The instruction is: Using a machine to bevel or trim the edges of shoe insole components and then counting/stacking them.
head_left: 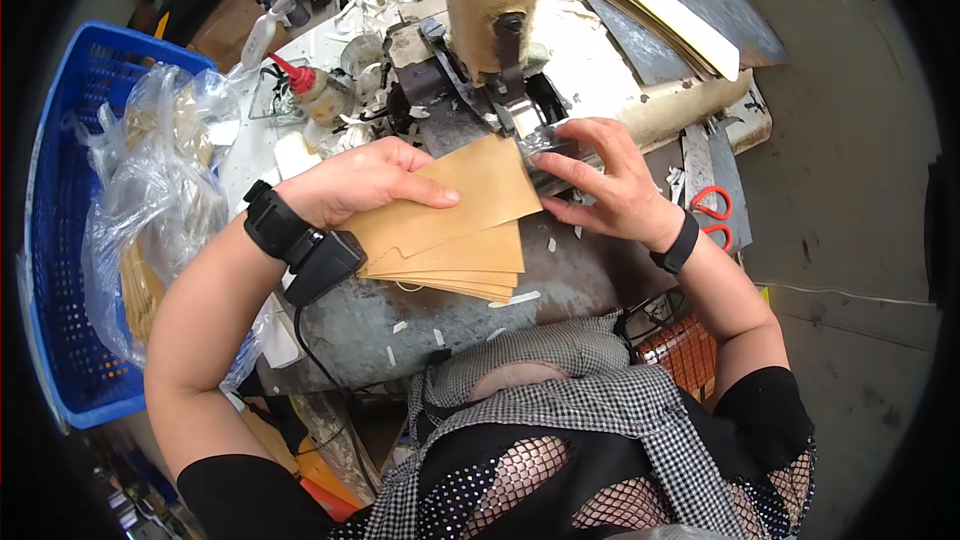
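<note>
My left hand (385, 180) grips a flat tan leather-like piece (488, 185), its thumb lying on top and the other fingers mostly hidden. Below that piece, a fanned stack of similar tan pieces (470, 262) rests on the metal worktop. The piece's far right corner reaches the working head of a cream-coloured machine (492, 15). Beside that corner is my right hand (615, 180), fingers apart and bent around the metal guide (545, 145). Its thumb is close to the piece's right edge; whether it touches is unclear.
At left stands a blue plastic basket (45, 240) with clear bags of tan pieces. A red-tipped bottle (322, 95) stands behind my left hand. Red-handled scissors (712, 205) lie right of my right wrist. Pale scraps litter the metal worktop (400, 325). Long cream strips (680, 20) lie at far right.
</note>
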